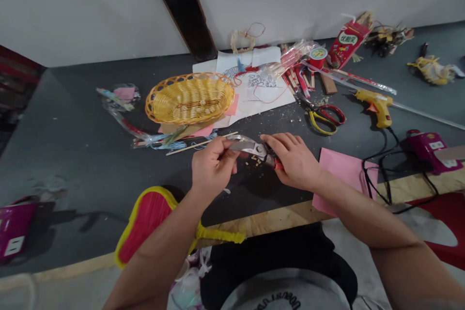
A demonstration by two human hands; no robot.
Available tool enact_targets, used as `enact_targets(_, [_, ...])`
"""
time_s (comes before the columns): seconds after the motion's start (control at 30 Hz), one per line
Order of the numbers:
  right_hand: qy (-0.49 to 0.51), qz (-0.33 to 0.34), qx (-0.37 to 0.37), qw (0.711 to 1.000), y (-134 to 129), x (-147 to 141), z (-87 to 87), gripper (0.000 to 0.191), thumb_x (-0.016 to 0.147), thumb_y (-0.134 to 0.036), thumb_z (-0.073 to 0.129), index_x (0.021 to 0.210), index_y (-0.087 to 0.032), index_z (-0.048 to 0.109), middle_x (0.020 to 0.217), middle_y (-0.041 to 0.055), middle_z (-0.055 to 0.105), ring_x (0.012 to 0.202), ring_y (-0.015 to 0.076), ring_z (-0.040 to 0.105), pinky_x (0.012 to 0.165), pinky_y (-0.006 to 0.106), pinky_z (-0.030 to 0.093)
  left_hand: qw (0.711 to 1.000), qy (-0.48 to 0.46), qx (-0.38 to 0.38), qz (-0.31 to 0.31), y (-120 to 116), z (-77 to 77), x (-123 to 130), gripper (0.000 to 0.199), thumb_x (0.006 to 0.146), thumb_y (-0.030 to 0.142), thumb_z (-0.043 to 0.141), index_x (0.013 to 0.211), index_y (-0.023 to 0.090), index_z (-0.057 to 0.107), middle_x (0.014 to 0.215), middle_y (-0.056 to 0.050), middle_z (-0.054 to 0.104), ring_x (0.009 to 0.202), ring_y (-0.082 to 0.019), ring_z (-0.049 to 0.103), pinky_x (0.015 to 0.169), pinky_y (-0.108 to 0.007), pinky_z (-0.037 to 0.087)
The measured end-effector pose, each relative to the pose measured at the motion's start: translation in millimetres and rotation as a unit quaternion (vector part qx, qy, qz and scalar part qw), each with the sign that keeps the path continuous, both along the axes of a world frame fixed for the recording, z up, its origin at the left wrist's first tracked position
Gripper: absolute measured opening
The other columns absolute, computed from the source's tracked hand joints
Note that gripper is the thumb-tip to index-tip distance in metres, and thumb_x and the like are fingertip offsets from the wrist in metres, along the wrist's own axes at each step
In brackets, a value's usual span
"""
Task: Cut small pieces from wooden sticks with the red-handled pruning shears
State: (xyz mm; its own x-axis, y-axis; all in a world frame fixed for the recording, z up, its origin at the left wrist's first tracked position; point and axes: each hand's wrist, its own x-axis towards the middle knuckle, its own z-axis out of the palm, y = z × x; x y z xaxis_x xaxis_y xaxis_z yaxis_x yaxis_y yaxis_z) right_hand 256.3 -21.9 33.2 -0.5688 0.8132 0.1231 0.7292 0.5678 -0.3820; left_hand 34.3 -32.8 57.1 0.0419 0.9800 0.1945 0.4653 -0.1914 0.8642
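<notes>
My right hand is wrapped round the handles of metal pruning shears with red on the grip. The blades point left to my left hand, whose thumb and fingers are pinched together at the blade tips; what they hold is too small to make out. A thin pale stick lies just behind the left hand. Small tan bits are scattered on the dark table below the blades. Behind the left hand stands a yellow wicker basket with a few small pieces in it.
A red and yellow fan lies by my left forearm. Scissors, a yellow glue gun with a black cable and pink paper are at the right. A phone leans on the wall; a red drink carton stands behind.
</notes>
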Motion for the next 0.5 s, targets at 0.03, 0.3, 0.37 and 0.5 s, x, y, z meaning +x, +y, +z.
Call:
enact_targets(0.03, [0.002,0.003,0.0,1.0,0.2,0.5,0.1,0.066,0.084,-0.017,0.053,0.149,-0.015,0.044,0.135,0.017,0.061,0.12,0.0329,0.053,0.093,0.048,0.045,1.0,-0.003,-0.004,-0.006,-0.3,1.2,0.2,0.022,0.094,0.027,0.058,0.078,0.02,0.071,0.052,0.005,0.06,0.038,-0.007,0.052,0.046,-0.021,0.042])
enact_targets(0.3, [0.024,0.01,-0.008,1.0,0.0,0.0,-1.9,0.063,0.083,-0.017,0.052,0.146,-0.014,0.047,0.13,0.0179,0.062,0.115,0.0322,0.055,0.092,0.048,0.048,1.0,0.02,0.004,0.0,-1.9,1.6,-0.2,0.024,0.095,0.028,0.058,0.077,0.021,0.072,0.045,0.006,0.056,0.038,-0.008,0.051,0.049,-0.022,0.042])
enact_targets(0.37, [0.027,0.012,-0.02,0.999,-0.3,-0.4,-1.7,0.063,0.082,-0.017,0.052,0.144,-0.013,0.048,0.127,0.0177,0.062,0.113,0.0319,0.057,0.092,0.048,0.049,1.0,0.017,0.007,0.0,-1.9,-0.7,-0.7,0.025,0.095,0.029,0.058,0.077,0.021,0.072,0.046,0.006,0.057,0.038,-0.008,0.051,0.048,-0.022,0.041])
enact_targets(0.5, [0.021,0.009,-0.033,0.999,-2.1,-0.4,1.2,0.058,0.081,-0.015,0.051,0.139,-0.014,0.051,0.124,0.0167,0.063,0.111,0.0306,0.058,0.093,0.047,0.049,1.0,0.025,0.002,0.003,-2.5,-3.4,-0.2,0.026,0.095,0.03,0.058,0.077,0.021,0.073,0.045,0.006,0.056,0.04,-0.009,0.052,0.048,-0.022,0.039])
